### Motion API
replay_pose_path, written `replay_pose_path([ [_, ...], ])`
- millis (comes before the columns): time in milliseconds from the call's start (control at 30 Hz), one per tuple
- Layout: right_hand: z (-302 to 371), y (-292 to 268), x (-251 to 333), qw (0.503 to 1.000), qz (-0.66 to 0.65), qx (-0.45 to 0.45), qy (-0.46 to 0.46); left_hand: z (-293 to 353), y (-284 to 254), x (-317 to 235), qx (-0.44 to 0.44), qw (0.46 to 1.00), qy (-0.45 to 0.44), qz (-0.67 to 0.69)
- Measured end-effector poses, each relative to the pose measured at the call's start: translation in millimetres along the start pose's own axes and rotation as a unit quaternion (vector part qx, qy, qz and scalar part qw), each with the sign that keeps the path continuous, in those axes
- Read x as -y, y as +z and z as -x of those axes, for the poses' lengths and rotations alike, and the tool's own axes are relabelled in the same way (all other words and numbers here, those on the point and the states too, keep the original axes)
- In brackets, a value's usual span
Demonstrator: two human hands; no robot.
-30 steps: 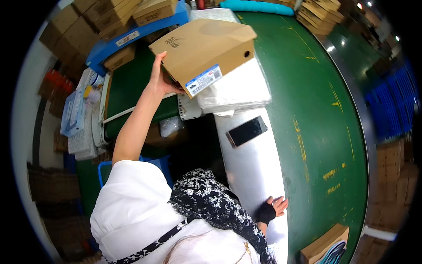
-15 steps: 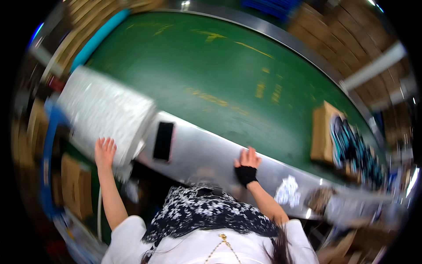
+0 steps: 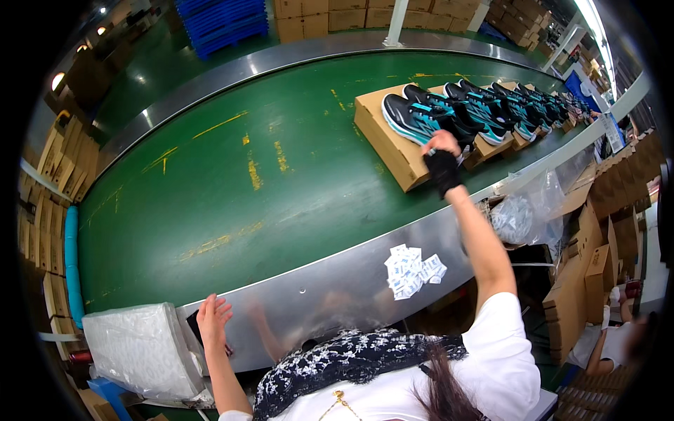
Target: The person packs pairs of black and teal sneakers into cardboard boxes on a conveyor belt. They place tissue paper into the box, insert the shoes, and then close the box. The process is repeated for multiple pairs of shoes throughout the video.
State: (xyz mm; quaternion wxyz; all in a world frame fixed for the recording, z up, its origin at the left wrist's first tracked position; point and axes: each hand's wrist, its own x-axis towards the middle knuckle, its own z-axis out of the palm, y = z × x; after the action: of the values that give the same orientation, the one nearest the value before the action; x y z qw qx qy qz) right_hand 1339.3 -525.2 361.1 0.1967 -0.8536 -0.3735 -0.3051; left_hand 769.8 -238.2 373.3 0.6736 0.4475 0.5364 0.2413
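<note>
My right hand (image 3: 444, 144), in a black fingerless glove, reaches over the green belt with its fingers curled. Its fingertips are at the near end of a black and turquoise sneaker (image 3: 407, 119); whether they grip it is hidden. That sneaker lies with another on a brown cardboard box (image 3: 382, 140). My left hand (image 3: 214, 319) is bare and open, fingers apart, above the steel ledge (image 3: 281, 298). Partly behind it shows a dark phone (image 3: 194, 326). Left of that lies a stack of white sheets in clear plastic (image 3: 140, 351).
More boxes topped with sneakers (image 3: 519, 105) line the green belt (image 3: 232, 203) toward the far right. Small white packets (image 3: 411, 272) are heaped on the ledge. A clear plastic bag (image 3: 523, 214) and open cartons (image 3: 576, 281) stand at right, with another person (image 3: 618, 337) beyond.
My view has swung right, toward the row of sneakers. My right hand has gone from the ledge out to the nearest box. My left hand has moved from the wrapped stack to near the phone.
</note>
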Motion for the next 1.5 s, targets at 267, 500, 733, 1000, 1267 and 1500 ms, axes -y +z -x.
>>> replay_pose_path([
  [267, -102.3, -51.8, -63.9, 0.910, 0.119, 0.371, 0.141, 28.7, 20.4, 7.1, -0.092, 0.995, -0.038, 0.000],
  [500, -120.3, -88.7, 24.2, 0.875, -0.018, 0.483, 0.033, 40.1, 60.1, -27.3, -0.023, 0.989, 0.040, -0.141],
  [733, -117.2, -151.1, 119.6, 0.817, -0.212, 0.534, -0.049, 57.0, 205.0, -133.2, 0.193, 0.899, 0.344, -0.190],
  [1000, -93.7, -162.4, 214.8, 0.741, -0.348, 0.512, -0.260, 61.2, 242.2, -165.9, 0.231, 0.808, 0.444, -0.312],
  [1267, -30.0, -141.3, 266.0, 0.725, -0.346, 0.557, -0.212, 54.6, 184.9, -141.9, 0.252, 0.897, 0.198, -0.305],
  [1500, 72.0, -83.5, 322.2, 0.769, -0.387, 0.404, -0.309, 16.5, 147.5, -50.5, 0.199, 0.739, 0.332, -0.552],
])
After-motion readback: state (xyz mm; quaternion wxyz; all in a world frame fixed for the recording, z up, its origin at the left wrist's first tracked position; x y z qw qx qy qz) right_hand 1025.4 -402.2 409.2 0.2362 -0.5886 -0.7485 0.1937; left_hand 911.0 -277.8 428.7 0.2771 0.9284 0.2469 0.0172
